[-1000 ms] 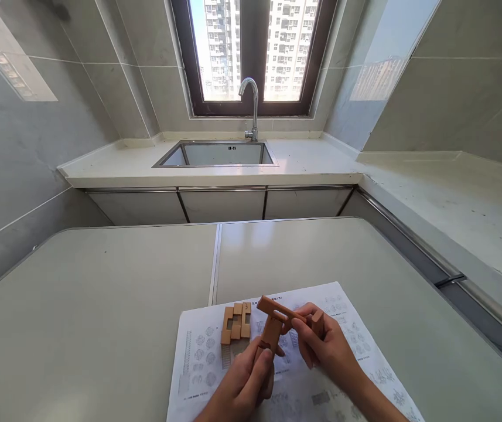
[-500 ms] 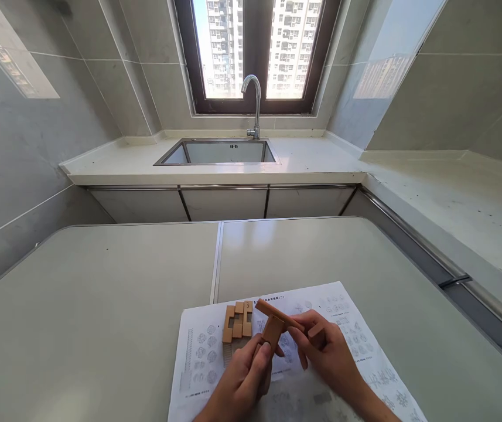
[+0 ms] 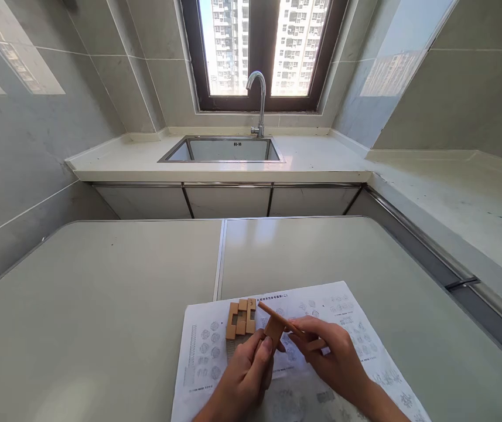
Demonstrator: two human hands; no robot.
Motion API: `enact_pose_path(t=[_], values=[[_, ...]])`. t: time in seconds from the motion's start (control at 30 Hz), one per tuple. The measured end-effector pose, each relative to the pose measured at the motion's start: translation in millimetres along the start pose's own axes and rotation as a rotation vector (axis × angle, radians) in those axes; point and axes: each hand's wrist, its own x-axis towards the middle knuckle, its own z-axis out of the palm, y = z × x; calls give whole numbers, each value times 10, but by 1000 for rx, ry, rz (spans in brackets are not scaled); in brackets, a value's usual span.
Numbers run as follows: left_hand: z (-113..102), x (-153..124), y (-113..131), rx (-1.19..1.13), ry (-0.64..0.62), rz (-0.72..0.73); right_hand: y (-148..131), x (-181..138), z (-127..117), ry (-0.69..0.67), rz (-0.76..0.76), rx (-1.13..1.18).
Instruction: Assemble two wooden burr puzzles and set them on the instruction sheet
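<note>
My left hand (image 3: 247, 368) is closed around a wooden puzzle piece (image 3: 274, 330), which points up and away from me. Across its top lies a longer wooden bar (image 3: 270, 310), touching it in a T shape. My right hand (image 3: 337, 353) pinches the near right end of this bar. A further wooden piece (image 3: 316, 344) is tucked in the fingers of the same hand, mostly hidden. Just beyond my left hand, several notched wooden puzzle pieces (image 3: 241, 319) lie side by side on a printed sheet (image 3: 191, 363); one is marked with a 3.
The sheet, printed with small puzzle drawings, lies on a pale table (image 3: 101, 305) with a seam (image 3: 220, 258) down its middle. Past the table's far edge are a counter (image 3: 316, 152), a sink (image 3: 222, 161) and a tap (image 3: 262, 105). Another counter (image 3: 465, 193) runs along the right.
My right hand has turned a little, tilting the bar so it shows more of its narrow edge. The extra piece in my right fingers now lies flatter. The camera view has shifted slightly.
</note>
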Motion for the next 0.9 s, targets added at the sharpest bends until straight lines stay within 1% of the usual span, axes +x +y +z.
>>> enact_pose_path(t=[0.07,0.23,0.37,0.53,0.67,0.8,0.9], values=[[5,-2,-8,-2,2,-2,4,-5,4,-13,-29,0],[4,-6,-28,21,1,16,1,-14,-6,-75,28,32],[0,-3,-37,26,-5,18,-36,-3,-9,-74,-11,-31],[-4,-13,-27,26,-14,13,-56,2,-12,-114,-56,-54],[-6,-17,-2,45,-26,28,-54,-8,-30,-134,-51,-38],[-7,-12,-1,35,-29,6,-66,-11,-31,-126,-59,-42],[-5,-1,-7,49,25,15,-78,-27,12,-130,-104,-56]])
